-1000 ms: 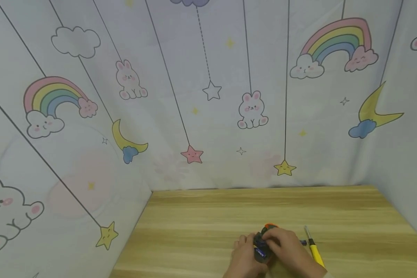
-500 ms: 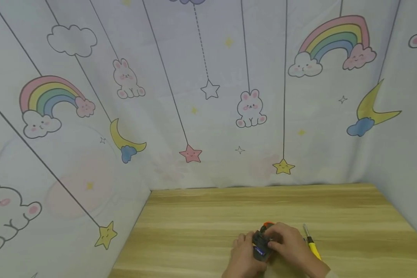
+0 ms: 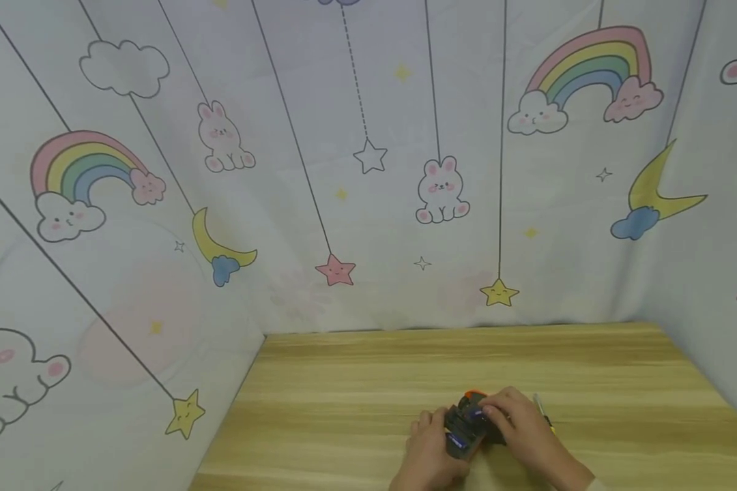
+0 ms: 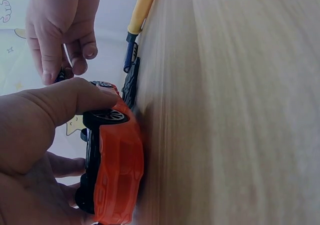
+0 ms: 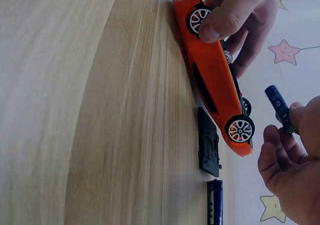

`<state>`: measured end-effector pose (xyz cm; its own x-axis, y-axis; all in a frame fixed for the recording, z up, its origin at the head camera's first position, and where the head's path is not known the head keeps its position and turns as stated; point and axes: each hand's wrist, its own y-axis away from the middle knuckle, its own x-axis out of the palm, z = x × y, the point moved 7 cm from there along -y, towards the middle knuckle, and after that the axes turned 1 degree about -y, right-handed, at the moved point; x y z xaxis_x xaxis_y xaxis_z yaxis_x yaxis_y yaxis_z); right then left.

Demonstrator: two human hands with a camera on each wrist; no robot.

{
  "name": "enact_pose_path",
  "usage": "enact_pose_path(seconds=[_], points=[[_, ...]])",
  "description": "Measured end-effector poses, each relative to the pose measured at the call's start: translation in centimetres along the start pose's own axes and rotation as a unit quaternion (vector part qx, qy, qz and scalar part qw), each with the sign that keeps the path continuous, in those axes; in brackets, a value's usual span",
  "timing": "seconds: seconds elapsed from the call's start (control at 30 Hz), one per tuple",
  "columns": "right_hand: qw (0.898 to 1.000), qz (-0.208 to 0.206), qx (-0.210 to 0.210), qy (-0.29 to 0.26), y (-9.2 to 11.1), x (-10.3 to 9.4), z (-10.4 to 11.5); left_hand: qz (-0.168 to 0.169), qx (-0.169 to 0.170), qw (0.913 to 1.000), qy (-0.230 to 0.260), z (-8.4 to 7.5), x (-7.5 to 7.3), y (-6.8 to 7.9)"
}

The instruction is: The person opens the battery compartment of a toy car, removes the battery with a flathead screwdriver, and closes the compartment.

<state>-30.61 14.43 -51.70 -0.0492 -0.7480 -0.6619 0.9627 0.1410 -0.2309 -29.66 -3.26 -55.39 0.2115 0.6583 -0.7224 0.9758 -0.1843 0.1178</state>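
Note:
An orange toy car [image 5: 212,72] lies wheels up, its dark underside [image 3: 463,426] facing me in the head view. Thumb and fingers of my left hand [image 3: 426,450] grip one end of it. A blue battery [image 3: 456,441] sits in the underside beside that hand. My right hand [image 3: 531,436] pinches another dark blue battery [image 5: 278,104] between thumb and fingers, apart from the car in the right wrist view. A flat black cover [image 5: 208,142] lies on the table beside the car, partly hidden by my right hand in the head view.
Another blue battery [image 5: 215,202] lies on the wooden table [image 3: 319,389] past the cover. Near it rests a screwdriver with a yellow handle [image 4: 143,7], mostly behind my right hand in the head view. Printed cloth walls [image 3: 381,300] stand around the table.
My right hand has drawn back to the right from the car's underside, and a battery now shows in its fingers. The left hand keeps its grip. The head view has shifted slightly.

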Motion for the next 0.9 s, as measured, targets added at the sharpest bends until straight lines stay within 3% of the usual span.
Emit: enact_pose_path(seconds=[0.17, 0.57, 0.8, 0.9], points=[[1.0, -0.011, -0.005, -0.003, 0.0, -0.5, -0.3, -0.003, 0.0, 1.0, -0.004, 0.0, -0.1, -0.1], [0.998, -0.018, 0.05, -0.017, 0.7, -2.0, -1.7, 0.005, -0.009, 0.9999, 0.001, 0.1, 0.0, -0.1], [0.998, -0.029, 0.049, -0.003, 1.2, -3.2, -2.4, 0.007, -0.014, 0.9998, 0.007, 0.1, 0.0, -0.2], [0.999, -0.015, 0.047, -0.007, 1.4, -3.4, -2.7, 0.004, -0.011, 0.9999, 0.004, 0.1, 0.0, -0.2]])
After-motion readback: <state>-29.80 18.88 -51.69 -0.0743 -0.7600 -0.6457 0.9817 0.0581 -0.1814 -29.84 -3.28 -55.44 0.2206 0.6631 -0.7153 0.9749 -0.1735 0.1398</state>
